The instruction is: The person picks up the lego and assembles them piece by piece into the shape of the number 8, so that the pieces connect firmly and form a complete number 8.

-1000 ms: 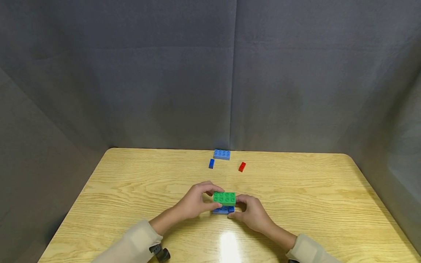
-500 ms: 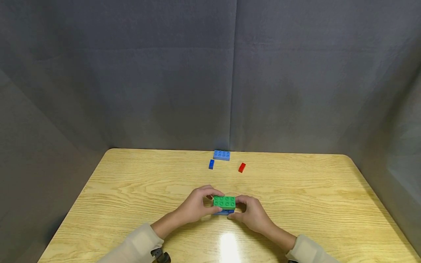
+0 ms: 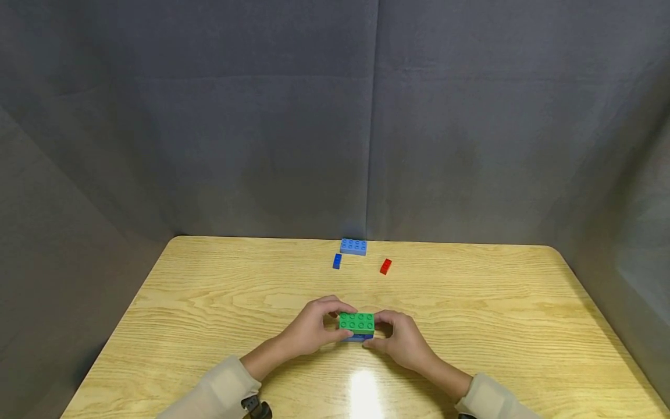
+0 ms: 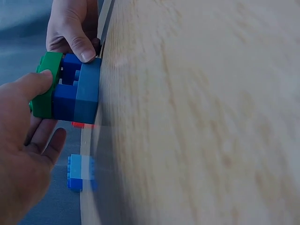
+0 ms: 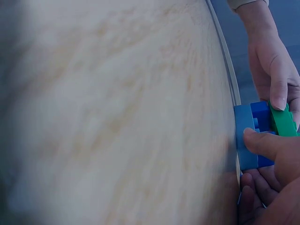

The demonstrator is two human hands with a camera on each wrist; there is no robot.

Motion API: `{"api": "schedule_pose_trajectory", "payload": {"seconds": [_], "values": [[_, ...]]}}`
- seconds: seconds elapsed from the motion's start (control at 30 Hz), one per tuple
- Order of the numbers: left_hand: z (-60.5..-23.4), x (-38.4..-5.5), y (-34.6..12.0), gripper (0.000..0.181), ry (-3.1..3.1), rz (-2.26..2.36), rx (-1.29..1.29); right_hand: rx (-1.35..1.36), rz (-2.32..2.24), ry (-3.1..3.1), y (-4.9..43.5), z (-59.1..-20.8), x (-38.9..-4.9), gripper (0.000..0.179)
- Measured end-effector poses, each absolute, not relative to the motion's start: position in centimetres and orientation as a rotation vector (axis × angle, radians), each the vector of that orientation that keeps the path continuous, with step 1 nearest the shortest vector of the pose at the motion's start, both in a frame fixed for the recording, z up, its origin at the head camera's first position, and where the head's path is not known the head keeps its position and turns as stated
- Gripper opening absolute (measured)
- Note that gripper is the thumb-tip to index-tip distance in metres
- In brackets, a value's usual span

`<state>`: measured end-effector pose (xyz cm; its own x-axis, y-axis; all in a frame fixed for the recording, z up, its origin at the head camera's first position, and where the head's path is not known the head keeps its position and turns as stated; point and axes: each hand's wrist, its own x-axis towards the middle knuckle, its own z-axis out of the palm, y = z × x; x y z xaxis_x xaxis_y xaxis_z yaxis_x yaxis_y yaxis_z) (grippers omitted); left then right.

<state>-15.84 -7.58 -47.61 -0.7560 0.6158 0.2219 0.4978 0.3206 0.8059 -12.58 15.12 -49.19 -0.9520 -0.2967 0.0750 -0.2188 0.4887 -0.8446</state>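
Observation:
Near the front middle of the table, my left hand [image 3: 313, 327] pinches a green toy building brick [image 3: 357, 323] by its long sides, thumb in front. Under it are two small dark blue bricks [image 4: 64, 102], one at each end, with a gap between them. They stand on a light blue brick [image 4: 87, 90] at the bottom of the stack. My right hand [image 3: 402, 341] grips that bottom brick at its right end, thumb on the near face. In the wrist views the green brick sits right against the dark blue ones.
Farther back on the wooden table [image 3: 209, 291] lie another light blue brick [image 3: 353, 247], a small dark blue brick [image 3: 337, 261] and a small red brick [image 3: 385, 266]. A grey cloth [image 3: 262, 145] rises behind the table's far edge.
My left hand has lowered the green brick toward the bricks below, covering more of them in the head view. My right hand has stayed in place; little differs over the last half second.

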Motion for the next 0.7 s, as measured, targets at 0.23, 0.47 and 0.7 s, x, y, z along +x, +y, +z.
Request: {"api": "schedule_pose_trajectory", "payload": {"seconds": [0.23, 0.47, 0.7], "values": [[-47.92, -15.98, -7.7, 0.037, 2.443, 1.432, 1.051, -0.46, -1.468, 2.652, 15.07, -49.19, -12.55, 0.033], [-47.75, -16.17, -7.68, 0.035, 2.431, 1.404, 1.064, -0.499, -1.478, 2.631, 15.19, -49.44, -12.64, 0.033], [-47.33, -16.06, -7.59, 0.036, 2.445, 1.354, 1.051, -0.484, -1.48, 2.631, 15.14, -49.31, -12.58, 0.033]]}}
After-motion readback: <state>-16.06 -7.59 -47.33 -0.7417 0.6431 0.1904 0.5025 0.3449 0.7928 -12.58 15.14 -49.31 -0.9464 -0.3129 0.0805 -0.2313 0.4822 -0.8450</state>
